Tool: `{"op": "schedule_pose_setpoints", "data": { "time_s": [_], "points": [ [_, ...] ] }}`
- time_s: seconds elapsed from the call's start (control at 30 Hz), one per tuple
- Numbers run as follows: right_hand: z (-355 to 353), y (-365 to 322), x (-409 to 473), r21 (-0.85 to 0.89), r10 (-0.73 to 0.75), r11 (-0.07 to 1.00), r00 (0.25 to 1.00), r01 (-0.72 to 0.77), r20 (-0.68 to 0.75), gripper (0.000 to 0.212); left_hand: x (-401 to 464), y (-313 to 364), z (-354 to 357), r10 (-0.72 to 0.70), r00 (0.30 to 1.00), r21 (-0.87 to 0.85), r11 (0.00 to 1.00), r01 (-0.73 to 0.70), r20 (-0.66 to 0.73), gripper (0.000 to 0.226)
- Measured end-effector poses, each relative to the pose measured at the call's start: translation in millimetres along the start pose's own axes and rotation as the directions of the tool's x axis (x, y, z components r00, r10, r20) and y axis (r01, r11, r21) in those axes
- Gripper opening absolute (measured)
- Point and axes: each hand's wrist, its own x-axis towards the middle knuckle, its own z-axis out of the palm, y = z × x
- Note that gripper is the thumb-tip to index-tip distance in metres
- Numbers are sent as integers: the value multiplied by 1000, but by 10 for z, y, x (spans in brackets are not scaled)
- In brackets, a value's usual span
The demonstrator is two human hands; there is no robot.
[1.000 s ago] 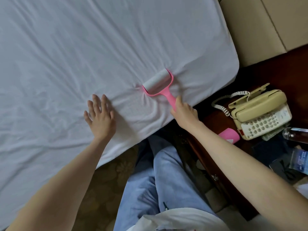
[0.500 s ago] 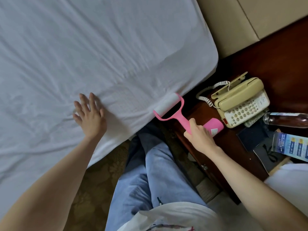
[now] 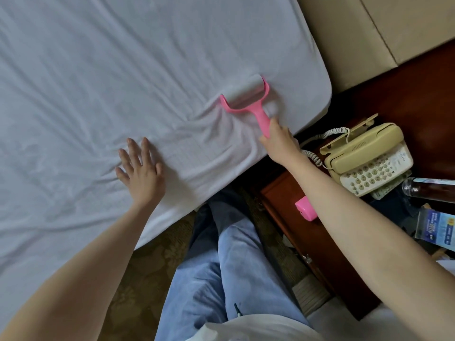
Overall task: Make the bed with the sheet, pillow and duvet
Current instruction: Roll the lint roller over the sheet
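A white sheet [image 3: 123, 70] covers the mattress, with wrinkles fanning out near the edge closest to me. My left hand [image 3: 140, 172] lies flat on the sheet, fingers spread, close to the bed's edge. My right hand [image 3: 279, 141] grips the pink handle of a lint roller [image 3: 246, 97], whose white roll rests on the sheet near the bed's corner. The fabric bunches up just left of the roller. No pillow or duvet is in view.
A dark wooden nightstand [image 3: 295, 232] stands right of the bed, holding a beige telephone [image 3: 366, 158], a pink roller cover [image 3: 305, 209], a plastic bottle [image 3: 430, 189] and a card stand [image 3: 435, 226]. A beige padded headboard [image 3: 357, 40] is at top right. My legs stand between bed and nightstand.
The lint roller has gone from the bed's edge back up onto the sheet, away from me toward the corner. My left hand stays flat on the sheet.
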Motion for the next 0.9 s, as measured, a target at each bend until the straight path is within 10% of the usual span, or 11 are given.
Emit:
{"op": "schedule_pose_setpoints", "data": {
  "time_s": [0.43, 0.9],
  "points": [
    [242, 998, -790, -183, 99, 980, 990, -80, 99, 23, -15, 97, 31, -27, 1000, -33, 999, 27, 4, 63],
    [-177, -330, 423, -89, -41, 995, 999, 40, -8, 41, 137, 186, -18, -24, 1000, -58, 998, 23, -16, 61]
  ]
}}
